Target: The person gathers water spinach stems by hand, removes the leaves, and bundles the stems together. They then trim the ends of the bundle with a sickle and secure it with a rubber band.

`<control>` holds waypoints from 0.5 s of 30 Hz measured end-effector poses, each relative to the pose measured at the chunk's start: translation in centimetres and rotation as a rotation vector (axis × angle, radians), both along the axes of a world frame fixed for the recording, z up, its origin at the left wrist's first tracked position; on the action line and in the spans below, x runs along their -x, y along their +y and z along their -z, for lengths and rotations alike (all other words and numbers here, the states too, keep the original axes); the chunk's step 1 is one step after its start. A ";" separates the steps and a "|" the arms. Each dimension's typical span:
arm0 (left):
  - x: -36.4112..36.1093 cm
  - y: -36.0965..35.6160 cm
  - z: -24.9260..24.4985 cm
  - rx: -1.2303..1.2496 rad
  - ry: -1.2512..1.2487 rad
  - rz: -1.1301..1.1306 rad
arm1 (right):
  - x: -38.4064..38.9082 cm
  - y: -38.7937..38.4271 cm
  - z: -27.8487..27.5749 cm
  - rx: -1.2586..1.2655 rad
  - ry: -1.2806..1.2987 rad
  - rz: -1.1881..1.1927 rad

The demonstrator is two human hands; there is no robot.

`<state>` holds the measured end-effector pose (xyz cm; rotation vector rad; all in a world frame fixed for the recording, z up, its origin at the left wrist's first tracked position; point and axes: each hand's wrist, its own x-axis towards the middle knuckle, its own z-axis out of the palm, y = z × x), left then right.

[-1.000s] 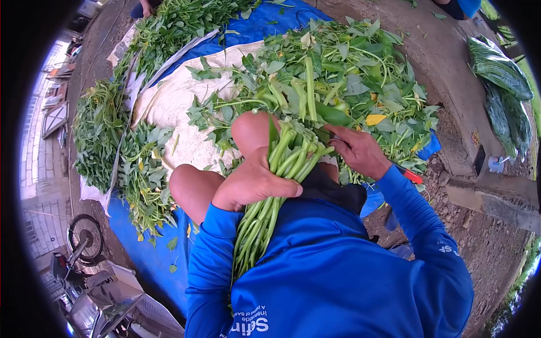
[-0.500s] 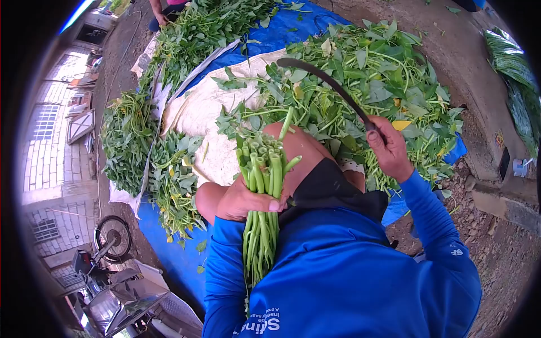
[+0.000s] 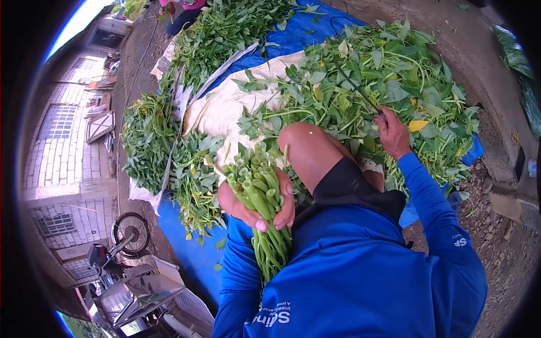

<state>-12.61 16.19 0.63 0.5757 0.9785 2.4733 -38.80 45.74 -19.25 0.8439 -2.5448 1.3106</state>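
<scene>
My left hand (image 3: pixel 235 204) is wrapped around a thick bunch of water spinach stems (image 3: pixel 262 197), held in front of my lap. Their hollow cut ends face up toward me, while the thinner ends hang down by my left sleeve. Over the leafy pile at the right, my right hand (image 3: pixel 393 134) grips a sickle (image 3: pixel 357 87). Its dark blade points up and left, seen nearly edge-on, apart from the bunch; the handle is mostly hidden in my fist. A large heap of loose water spinach (image 3: pixel 389 73) lies beyond my knee (image 3: pixel 310 143).
Leafy bundles (image 3: pixel 147 132) lie at the left on a blue tarp (image 3: pixel 189 242) and a pale sack sheet (image 3: pixel 225 118). Another person (image 3: pixel 183 17) is at the top left. A motorcycle (image 3: pixel 129 236) stands at lower left; a concrete edge (image 3: pixel 513 208) is at right.
The sickle has turned from showing its broad curve to nearly edge-on. My left hand has rotated the bunch so its cut ends face me more. The view has shifted slightly.
</scene>
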 end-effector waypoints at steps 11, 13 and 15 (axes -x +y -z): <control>1.2 3.6 -3.4 0.684 -0.687 -0.684 | -7.4 -6.6 -15.0 0.665 -1.304 -0.626; 2.2 5.0 -3.7 0.745 -0.649 -0.688 | -10.5 -9.9 -15.8 0.822 -1.182 -0.724; 2.4 5.1 -2.7 0.750 -0.664 -0.579 | -10.3 -11.9 -19.0 0.711 -1.199 -0.713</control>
